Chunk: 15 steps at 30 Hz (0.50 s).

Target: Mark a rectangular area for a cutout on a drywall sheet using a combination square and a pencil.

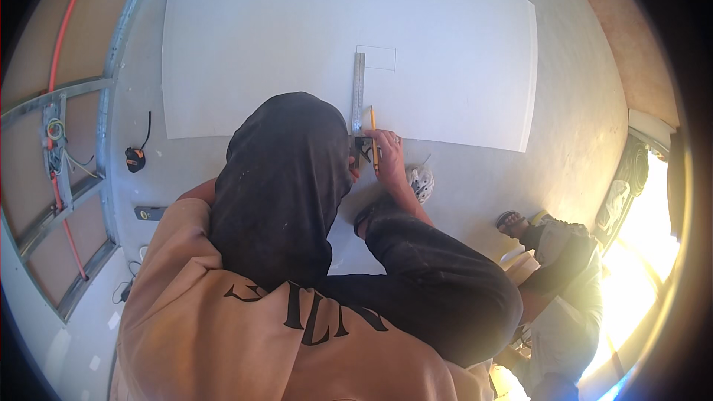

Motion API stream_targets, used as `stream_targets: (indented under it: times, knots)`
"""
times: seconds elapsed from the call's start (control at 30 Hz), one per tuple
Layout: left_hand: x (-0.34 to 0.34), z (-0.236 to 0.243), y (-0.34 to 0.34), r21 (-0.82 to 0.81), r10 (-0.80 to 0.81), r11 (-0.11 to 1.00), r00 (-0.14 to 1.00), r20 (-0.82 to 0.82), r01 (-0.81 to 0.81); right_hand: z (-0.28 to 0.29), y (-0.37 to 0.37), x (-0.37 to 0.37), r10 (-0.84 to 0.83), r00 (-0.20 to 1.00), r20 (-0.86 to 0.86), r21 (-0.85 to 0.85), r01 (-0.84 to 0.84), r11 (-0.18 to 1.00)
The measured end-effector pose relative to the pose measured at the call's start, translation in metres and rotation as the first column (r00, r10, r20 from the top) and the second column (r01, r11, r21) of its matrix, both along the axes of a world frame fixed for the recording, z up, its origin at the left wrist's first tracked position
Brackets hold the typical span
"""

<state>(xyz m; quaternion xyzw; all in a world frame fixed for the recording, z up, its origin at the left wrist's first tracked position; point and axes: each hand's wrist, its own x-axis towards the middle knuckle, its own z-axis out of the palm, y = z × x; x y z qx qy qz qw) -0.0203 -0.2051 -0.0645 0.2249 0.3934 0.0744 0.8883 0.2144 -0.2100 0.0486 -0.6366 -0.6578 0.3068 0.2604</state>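
Note:
A large white board [260, 52] lies flat on the floor in front of me, with a thin pencilled rectangle [382, 69] drawn on it. The steel blade of a combination square [359, 89] reaches across the board from its near edge to the left side of that rectangle. My right hand [389, 154] pinches a yellow pencil [373, 122] beside the blade, its upper end pointing away from me. Most of my left hand [354, 170] is hidden behind my knee; the fingers that show are curled at the square's dark head.
A tape measure [135, 159] and a dark level-like tool [150, 213] lie on the floor to the left. Metal wall framing [111, 52] with red conduit [70, 11] and loose wires stands beyond. Another person [561, 275] is at the right, near a bright opening.

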Motion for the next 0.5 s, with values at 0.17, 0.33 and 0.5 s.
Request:
stream_targets:
  times: [0.17, 0.33, 0.5]
  knots:
    - [0.009, 0.001, 0.001, 0.002, -0.013, 1.000, 1.000, 0.012, 0.013, 0.002, -0.001, 0.004, 0.000, 1.000, 0.009, -0.033, 0.000, 0.999]
    - [0.021, 0.006, 0.010, 0.025, -0.032, 0.999, 0.999, 0.016, 0.031, 0.011, -0.006, 0.014, 0.108, 0.988, 0.107, -0.025, -0.106, 0.994]
    - [0.053, 0.003, 0.002, 0.075, -0.103, 0.992, 0.994, 0.047, 0.099, 0.018, -0.014, 0.038, 0.065, 0.992, 0.112, -0.027, -0.063, 0.998]
